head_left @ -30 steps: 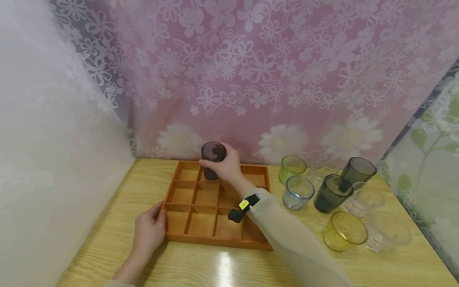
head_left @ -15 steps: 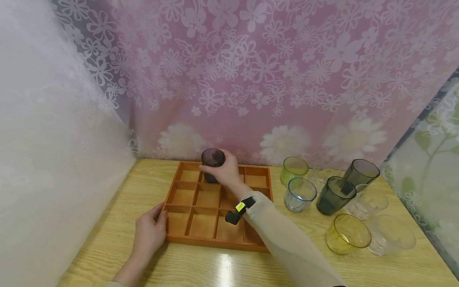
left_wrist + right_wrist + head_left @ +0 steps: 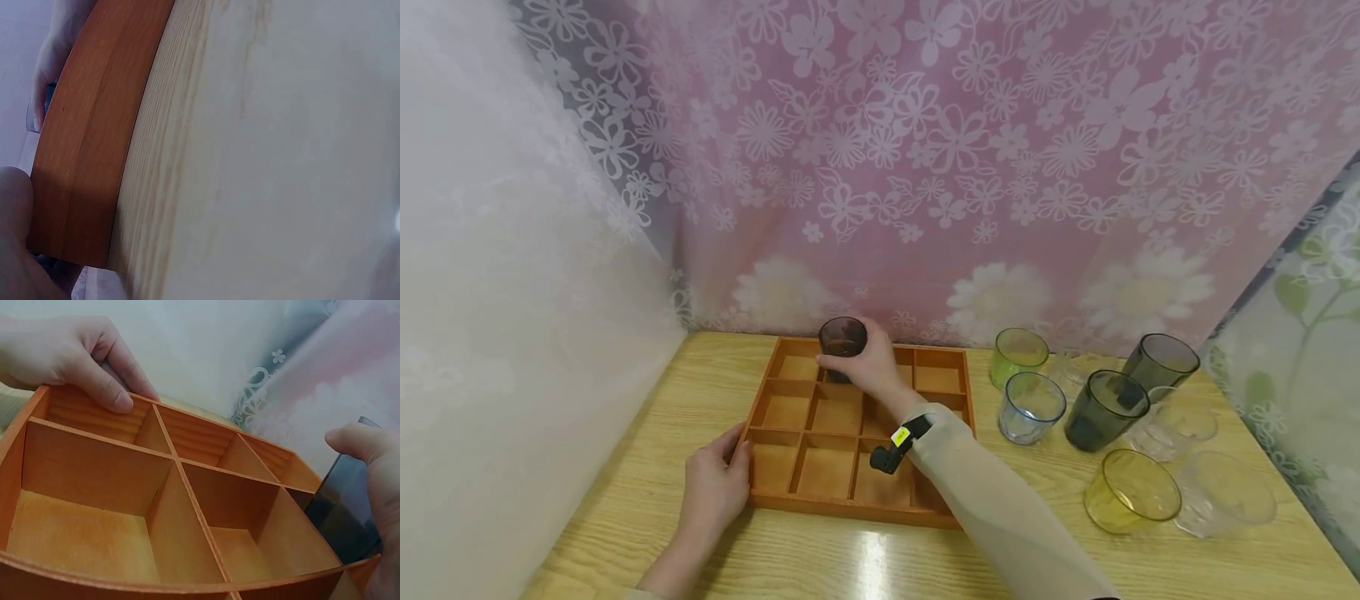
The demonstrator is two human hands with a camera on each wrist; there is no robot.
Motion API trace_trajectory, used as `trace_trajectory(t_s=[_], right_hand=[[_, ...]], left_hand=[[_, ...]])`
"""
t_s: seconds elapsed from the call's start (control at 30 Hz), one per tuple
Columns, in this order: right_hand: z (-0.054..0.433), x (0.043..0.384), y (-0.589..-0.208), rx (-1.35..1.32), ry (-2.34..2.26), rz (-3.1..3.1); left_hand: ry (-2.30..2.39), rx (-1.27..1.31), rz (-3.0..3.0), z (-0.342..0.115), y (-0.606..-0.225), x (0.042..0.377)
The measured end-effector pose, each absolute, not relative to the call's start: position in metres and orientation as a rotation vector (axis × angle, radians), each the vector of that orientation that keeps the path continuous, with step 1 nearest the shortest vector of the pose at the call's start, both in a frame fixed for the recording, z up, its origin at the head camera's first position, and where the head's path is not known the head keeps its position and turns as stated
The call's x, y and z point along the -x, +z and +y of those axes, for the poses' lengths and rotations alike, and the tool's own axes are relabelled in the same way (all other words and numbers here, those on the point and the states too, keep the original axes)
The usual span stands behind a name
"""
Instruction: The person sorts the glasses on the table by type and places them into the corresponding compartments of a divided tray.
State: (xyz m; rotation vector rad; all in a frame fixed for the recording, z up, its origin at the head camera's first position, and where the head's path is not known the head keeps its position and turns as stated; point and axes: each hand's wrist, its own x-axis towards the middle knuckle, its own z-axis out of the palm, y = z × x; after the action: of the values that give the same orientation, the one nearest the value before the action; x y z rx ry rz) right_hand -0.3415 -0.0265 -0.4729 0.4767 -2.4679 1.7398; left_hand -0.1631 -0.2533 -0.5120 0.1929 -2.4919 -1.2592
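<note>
A dark purple-grey drinking glass [image 3: 842,337] stands upright in the back row of a wooden compartment box [image 3: 827,435], second cell from the left. My right hand [image 3: 872,362] grips it near the rim, thumb in front and the other fingers behind, mostly hidden. The right wrist view shows the glass [image 3: 344,506] low between the dividers under my right thumb. At the box's left side my left hand [image 3: 717,483] holds the wall; in the right wrist view the thumb of that left hand [image 3: 81,359] lies over the top edge, fingers outside.
Right of the box stand several glasses: a green one [image 3: 1017,358], a blue-rimmed clear one [image 3: 1030,408], two dark grey ones, a yellow one [image 3: 1131,492] and clear ones [image 3: 1225,496]. A floral curtain [image 3: 865,167] hangs behind the wood-grain table [image 3: 805,558].
My right hand has lowered the dark glass further into its cell in the back row. The left hand keeps its hold on the box.
</note>
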Motion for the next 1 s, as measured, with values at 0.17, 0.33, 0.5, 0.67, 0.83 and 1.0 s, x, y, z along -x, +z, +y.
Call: trace_trajectory(t_s=[0.17, 0.33, 0.5, 0.67, 0.83, 1.0], right_hand=[[-0.020, 0.341, -0.469, -0.497, 1.744, -2.529], [-0.010, 0.337, -0.462, -0.544, 1.765, -2.591], [0.003, 0.329, -0.452, -0.558, 1.788, -2.601], [0.018, 0.323, -0.446, -0.620, 1.852, -2.544], [0.033, 0.312, -0.438, -0.640, 1.867, -2.535], [0.047, 0.300, -0.428, -0.668, 1.880, -2.508]], left_hand=[[-1.265, -0.182, -2.487, -0.252, -0.512, 0.163], [-1.277, -0.191, -2.488, -0.252, -0.513, 0.163], [-1.265, -0.183, -2.475, -0.253, -0.512, 0.163], [-1.239, -0.189, -2.483, -0.252, -0.511, 0.162], [-1.249, -0.182, -2.486, -0.250, -0.509, 0.160], [-1.259, -0.171, -2.470, -0.250, -0.508, 0.159]])
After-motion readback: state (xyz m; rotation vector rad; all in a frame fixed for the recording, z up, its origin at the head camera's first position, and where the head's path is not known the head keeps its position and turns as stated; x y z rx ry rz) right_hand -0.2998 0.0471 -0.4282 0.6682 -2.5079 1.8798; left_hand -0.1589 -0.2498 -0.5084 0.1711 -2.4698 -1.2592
